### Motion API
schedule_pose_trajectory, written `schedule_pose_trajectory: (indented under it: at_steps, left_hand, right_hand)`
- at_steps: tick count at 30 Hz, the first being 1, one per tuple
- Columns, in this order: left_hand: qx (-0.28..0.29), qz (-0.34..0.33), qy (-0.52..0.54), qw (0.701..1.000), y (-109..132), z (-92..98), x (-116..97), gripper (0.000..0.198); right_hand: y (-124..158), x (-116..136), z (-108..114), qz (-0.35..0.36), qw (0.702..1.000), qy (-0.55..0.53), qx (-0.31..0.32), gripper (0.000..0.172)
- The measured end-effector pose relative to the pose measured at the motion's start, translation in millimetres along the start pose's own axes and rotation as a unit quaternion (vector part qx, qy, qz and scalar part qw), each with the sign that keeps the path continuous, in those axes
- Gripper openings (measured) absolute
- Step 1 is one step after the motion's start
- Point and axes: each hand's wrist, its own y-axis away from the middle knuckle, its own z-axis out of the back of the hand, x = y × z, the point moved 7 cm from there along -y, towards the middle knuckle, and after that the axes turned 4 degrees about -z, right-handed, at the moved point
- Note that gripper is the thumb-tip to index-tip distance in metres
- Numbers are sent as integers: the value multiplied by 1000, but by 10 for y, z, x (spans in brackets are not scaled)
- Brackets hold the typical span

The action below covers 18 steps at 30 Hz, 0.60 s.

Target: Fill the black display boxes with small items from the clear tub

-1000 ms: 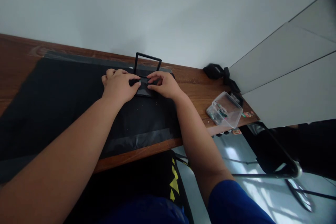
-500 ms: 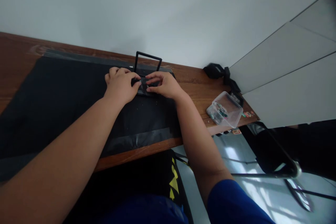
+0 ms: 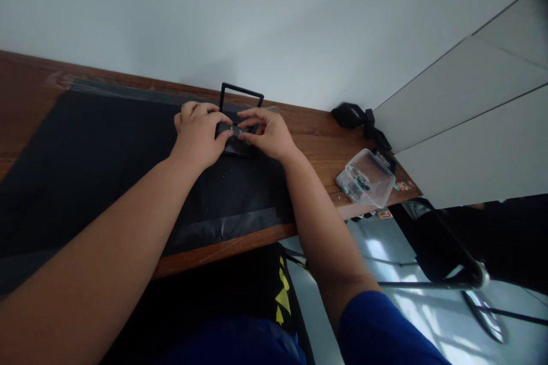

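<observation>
A small black square case (image 3: 233, 149) lies on the black mat, its frame-like lid (image 3: 242, 89) standing up at the back. Over the case's left side, my left hand (image 3: 197, 134) has thumb and forefinger closed near a tiny shiny piece (image 3: 234, 129). From the right, my right hand (image 3: 270, 134) brings its thumb and fingertips to the same spot. Both sets of fingertips meet around the piece, which is too small and too covered to name. Much of the case's inside is hidden by the fingers.
The black mat (image 3: 107, 159) is taped onto a wooden table (image 3: 312, 131) against a white wall. To the right stands a clear plastic box (image 3: 377, 182) with small pieces in it. Black objects (image 3: 349, 116) lie by the wall corner. A metal-framed chair (image 3: 432, 284) stands lower right.
Both hands have shifted slightly, the fingertips moving up and closer together over the middle of the case. The case and its raised lid stay in place.
</observation>
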Motion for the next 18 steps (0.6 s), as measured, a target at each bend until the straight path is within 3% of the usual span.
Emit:
schedule_pose_trajectory:
  at_steps: [4, 8, 18]
  left_hand:
    - [-29, -47, 13, 998, 13, 60, -75, 24]
    - [-44, -87, 26, 995, 38, 80, -144, 22]
    - [-41, -42, 12, 998, -18, 70, 7, 24]
  right_hand:
    - [-18, 2, 45, 26, 999, -8, -46, 50]
    - [-58, -21, 25, 70, 996, -36, -48, 44]
    - [-67, -21, 14, 65, 995, -48, -52, 30]
